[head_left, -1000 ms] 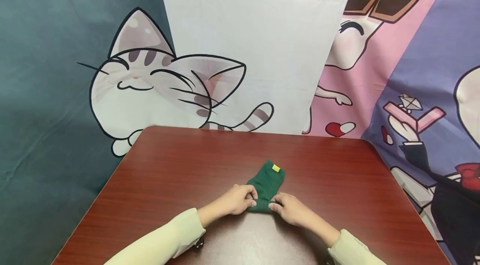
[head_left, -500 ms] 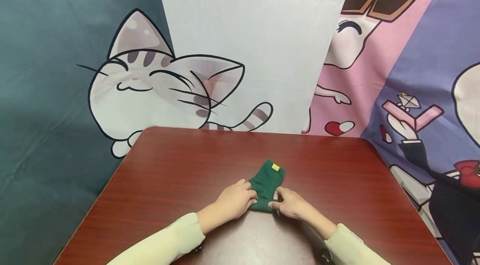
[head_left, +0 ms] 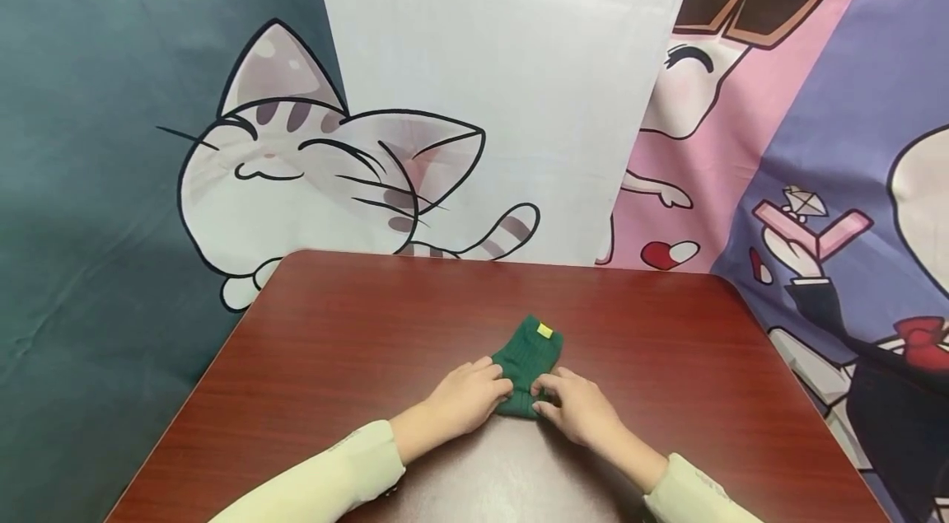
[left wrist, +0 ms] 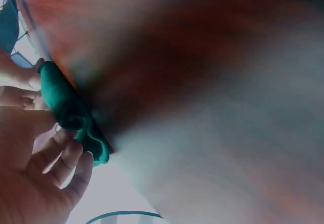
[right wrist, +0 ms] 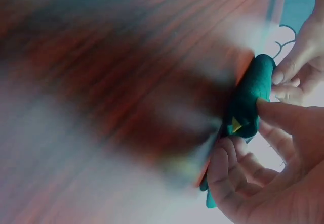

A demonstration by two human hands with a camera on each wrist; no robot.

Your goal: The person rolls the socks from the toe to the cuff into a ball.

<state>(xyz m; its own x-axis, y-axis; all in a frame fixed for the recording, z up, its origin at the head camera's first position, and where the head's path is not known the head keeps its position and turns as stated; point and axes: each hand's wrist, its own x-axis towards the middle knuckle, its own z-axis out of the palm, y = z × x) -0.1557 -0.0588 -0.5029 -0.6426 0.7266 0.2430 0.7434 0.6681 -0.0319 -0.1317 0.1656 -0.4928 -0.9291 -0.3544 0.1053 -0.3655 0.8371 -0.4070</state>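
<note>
A dark green sock [head_left: 525,354] lies on the table in the head view, a small yellow tag at its far end. Its near end is rolled up, and the spiral of the roll [left wrist: 61,95] shows in the left wrist view. My left hand [head_left: 465,397] holds the sock at its left edge, fingers bent over it and thumb mostly hidden. At the right end of the roll, my right hand [head_left: 582,408] has its thumb against the near side and its fingers bent on the far side. The right wrist view shows that thumb pressing the green roll [right wrist: 255,85].
The reddish-brown wooden table [head_left: 356,301] has rounded far corners. Behind it hangs a printed cloth backdrop [head_left: 504,53] with a cartoon cat and cartoon figures. Pale sleeves [head_left: 326,469] cover both forearms.
The left hand has shifted slightly up along the sock's left edge, its thumb now out of sight. The right fingers have lifted and spread a little from the roll. The sock has barely moved.
</note>
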